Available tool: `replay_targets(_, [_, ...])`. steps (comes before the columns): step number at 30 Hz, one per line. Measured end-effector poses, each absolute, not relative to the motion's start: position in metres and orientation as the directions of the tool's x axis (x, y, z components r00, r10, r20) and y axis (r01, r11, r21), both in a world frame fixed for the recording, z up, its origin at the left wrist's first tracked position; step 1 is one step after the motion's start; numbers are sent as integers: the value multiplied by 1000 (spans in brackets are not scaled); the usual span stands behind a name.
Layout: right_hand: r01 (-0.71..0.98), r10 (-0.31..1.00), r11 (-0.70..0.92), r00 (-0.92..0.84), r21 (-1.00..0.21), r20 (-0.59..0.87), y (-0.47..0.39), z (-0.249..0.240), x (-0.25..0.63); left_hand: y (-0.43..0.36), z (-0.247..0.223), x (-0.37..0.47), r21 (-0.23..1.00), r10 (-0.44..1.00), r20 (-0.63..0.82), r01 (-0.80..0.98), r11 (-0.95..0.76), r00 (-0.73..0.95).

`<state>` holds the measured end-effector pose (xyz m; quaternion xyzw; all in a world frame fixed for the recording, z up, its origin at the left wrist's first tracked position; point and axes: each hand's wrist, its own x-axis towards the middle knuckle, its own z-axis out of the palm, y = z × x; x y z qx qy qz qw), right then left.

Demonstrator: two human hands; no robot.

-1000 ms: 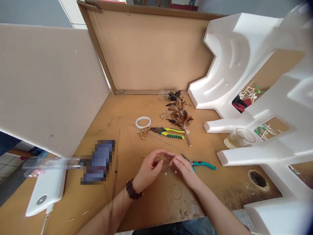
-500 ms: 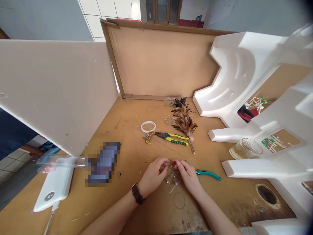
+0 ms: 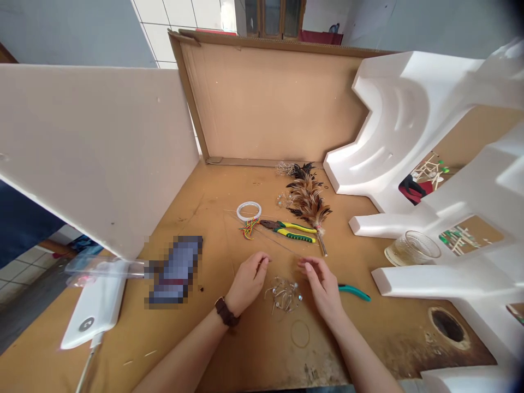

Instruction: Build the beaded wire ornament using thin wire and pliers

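Observation:
A tangle of thin silvery wire with clear beads (image 3: 285,297) lies on the table between my two hands. My left hand (image 3: 249,281), with a dark watch at its wrist, is beside it on the left. Its thumb presses against the curled fingers, and whatever may be in them is too small to see. On the tangle's other side is my right hand (image 3: 323,284), fingers loosely bent and thumb apart, with no object visible in it. Teal-handled pliers (image 3: 355,292) stick out beyond the right hand, which hides their head. A thin ring (image 3: 300,334) lies nearer me.
Yellow-green pliers (image 3: 289,230), a white ring roll (image 3: 249,211), coloured threads (image 3: 249,228) and a brown feather duster (image 3: 307,199) lie farther back. A glass (image 3: 411,249) stands among white foam pieces (image 3: 393,131) at right. A white phone-like device (image 3: 92,311) is at left.
Both hands have moved apart from the wire-and-bead tangle, left hand leftward, right hand rightward. The tangle, earlier between the fingers, now lies free on the table.

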<state>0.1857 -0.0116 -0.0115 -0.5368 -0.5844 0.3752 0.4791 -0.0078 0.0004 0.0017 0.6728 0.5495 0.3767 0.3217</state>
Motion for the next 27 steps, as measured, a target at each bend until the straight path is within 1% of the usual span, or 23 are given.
replay_targets(4, [207,980,177,49,-962,191,-12,-12,185,8,16,-27,867,988,149,476,-148,36])
replay_targets(6, [188,978,187,60,-964,201,-13,-12,184,12,29,-39,847,989,145,512,-145,40])
replay_targets(7, [183,977,188,66,-965,202,-13,-12,184,14,36,-45,819,986,149,549,-167,78])
replay_targets(9, [176,978,183,73,-967,198,-13,-12,184,18,48,-53,692,968,172,678,-249,180])
replay_targets(11, [170,979,176,78,-970,191,-13,-11,184,22,53,-59,505,936,157,789,-351,315])
replay_targets(12, [168,979,172,81,-971,188,-13,-11,185,25,53,-62,401,916,124,825,-398,381])
replay_targets(15, [163,978,167,94,-972,184,-13,-10,186,34,45,-69,113,867,-22,862,-493,498])
replay_targets(17, [154,978,167,102,-974,183,-13,-8,187,39,39,-74,-20,851,-80,853,-521,519])
replay_targets(19, [147,976,171,111,-974,188,-14,-7,187,41,36,-76,-79,834,-101,831,-551,543])
replay_targets(24, [110,964,210,142,-972,224,-16,-7,187,39,33,-67,-121,793,-168,787,-606,585])
replay_targets(27, [103,965,203,148,-974,217,-16,-8,187,40,26,-61,-171,774,-186,756,-632,605])
